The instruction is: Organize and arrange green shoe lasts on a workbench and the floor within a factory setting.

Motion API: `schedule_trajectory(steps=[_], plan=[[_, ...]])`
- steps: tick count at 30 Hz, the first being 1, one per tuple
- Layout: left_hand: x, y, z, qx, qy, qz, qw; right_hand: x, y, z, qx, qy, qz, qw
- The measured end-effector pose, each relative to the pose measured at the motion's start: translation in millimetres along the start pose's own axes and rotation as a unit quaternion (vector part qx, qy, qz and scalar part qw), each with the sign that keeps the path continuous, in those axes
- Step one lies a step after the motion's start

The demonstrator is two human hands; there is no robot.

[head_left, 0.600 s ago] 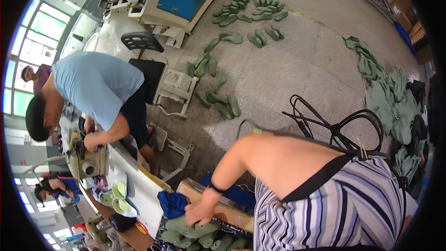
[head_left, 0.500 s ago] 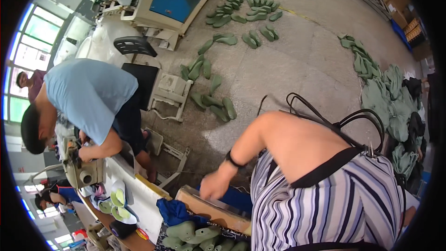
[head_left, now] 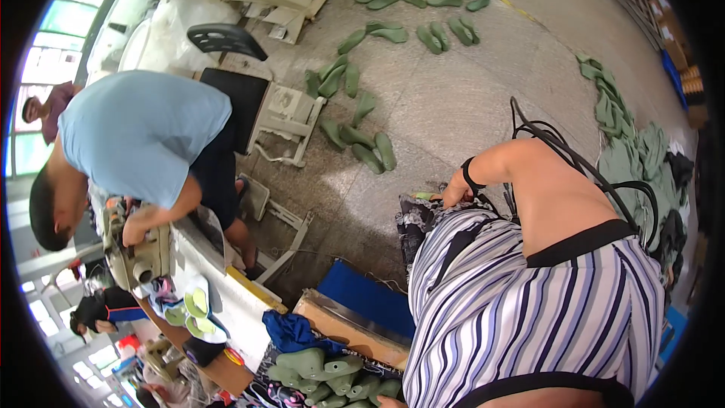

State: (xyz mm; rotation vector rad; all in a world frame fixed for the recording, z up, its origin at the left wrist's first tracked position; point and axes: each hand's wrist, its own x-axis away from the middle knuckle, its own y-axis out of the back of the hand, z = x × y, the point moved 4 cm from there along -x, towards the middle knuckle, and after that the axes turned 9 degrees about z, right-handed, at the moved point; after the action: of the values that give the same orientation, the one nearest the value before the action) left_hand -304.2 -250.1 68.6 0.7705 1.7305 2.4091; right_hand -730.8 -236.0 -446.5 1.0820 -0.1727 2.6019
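My right hand (head_left: pixel 455 193), below a black wristband, is drawn in against the front of my striped top. Its fingers are curled at the edge of a dark patterned cloth (head_left: pixel 412 228). A small light-green piece (head_left: pixel 427 196) shows beside the fingertips; what exactly they grip is hidden. Only a bit of my left hand (head_left: pixel 390 402) shows at the lower edge, beside a heap of green shoe lasts (head_left: pixel 304 363); its fingers are mostly out of sight. Crumpled blue cloth (head_left: pixel 296 332) lies against the heap, and a cardboard box (head_left: pixel 355 332) stands beyond it.
A co-worker in a light-blue shirt (head_left: pixel 143 136) bends over a sewing machine (head_left: pixel 143 253) at the left. Green foot-shaped pieces (head_left: pixel 362 147) are scattered on the floor. Black cables (head_left: pixel 559 143) loop behind my right arm. Green cloth (head_left: pixel 630 151) is piled at the right.
My right hand has left the cardboard box and come back to my front, at the patterned cloth. My left hand has come into view at the lower edge. The view has shifted slightly.
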Motion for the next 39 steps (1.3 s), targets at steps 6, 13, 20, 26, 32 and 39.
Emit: schedule_trajectory(steps=[6, 13, 20, 26, 32, 39], plan=[[-123, -70, 171, 0.034, -0.039, -0.136, 0.989, 16, 37, 44, 0.023, -0.017, 0.007, 1.0], [-161, -102, 176, 0.155, 0.032, -0.124, 0.98, 38, 93, 131, 0.354, 0.044, 0.225, 0.906], [-140, -97, 194, 0.155, 0.102, -0.142, 0.972, 33, 82, 206, 0.139, -0.165, 0.154, 0.964], [-128, -92, 189, 0.188, 0.09, -0.145, 0.967, 22, 60, 328, 0.187, -0.066, 0.111, 0.974], [-124, -89, 193, 0.246, 0.051, -0.141, 0.958, 24, -39, 488, 0.225, 0.116, 0.15, 0.956], [-91, -106, 230, 0.33, -0.11, -0.227, 0.91, 33, -125, 604, 0.385, 0.35, 0.094, 0.849]])
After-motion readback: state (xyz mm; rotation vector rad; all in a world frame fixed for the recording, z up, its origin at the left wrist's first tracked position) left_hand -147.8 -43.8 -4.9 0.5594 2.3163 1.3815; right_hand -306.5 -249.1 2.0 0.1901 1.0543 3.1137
